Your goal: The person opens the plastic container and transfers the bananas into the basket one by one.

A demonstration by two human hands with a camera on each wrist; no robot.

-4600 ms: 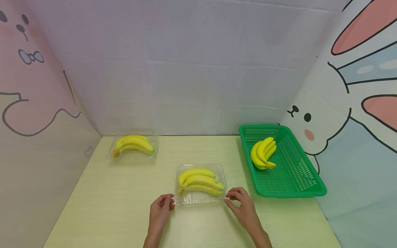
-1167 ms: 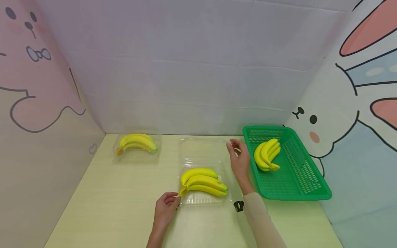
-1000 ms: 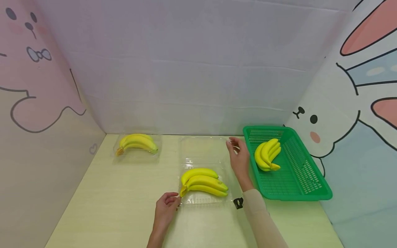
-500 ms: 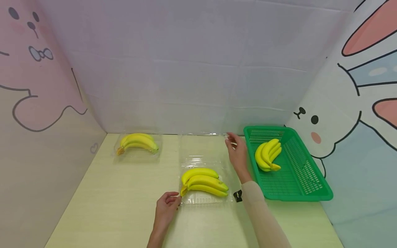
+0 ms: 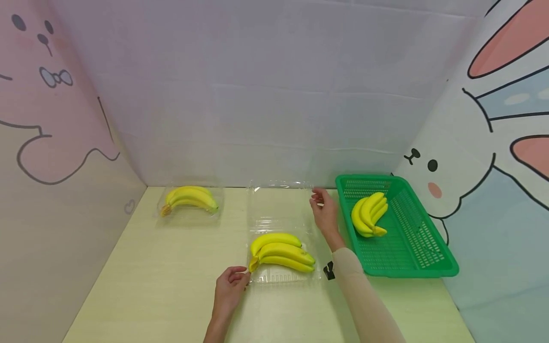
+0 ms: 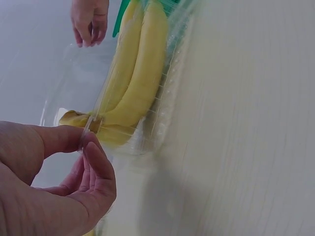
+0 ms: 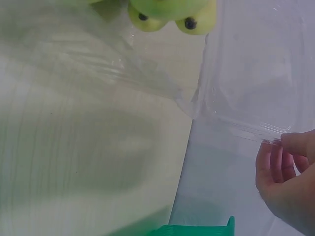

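A clear plastic clamshell container stands mid-table in the head view, its base (image 5: 279, 277) holding a bunch of yellow bananas (image 5: 285, 249). The transparent lid (image 5: 280, 205) is swung up and back behind the fruit. My left hand (image 5: 228, 289) pinches the base's front left corner between thumb and index finger, and the left wrist view shows the thin plastic rim (image 6: 87, 129) between the fingertips. At the lid's far right corner, my right hand (image 5: 326, 213) pinches its edge; the right wrist view shows that lid edge (image 7: 268, 140) between thumb and fingers.
A green basket (image 5: 407, 272) with another banana bunch (image 5: 369, 214) stands right of my right hand. At the back left lies a second clear container (image 5: 219, 202) with bananas (image 5: 188, 196) inside. Fabric walls (image 5: 274, 119) enclose the table. A black fitting (image 5: 329, 270) sits beside the right sleeve.
Earlier, both hands were at the container's front corners with the lid down over the bananas. The right hand has since carried the lid up and back; the left hand stays at its corner.
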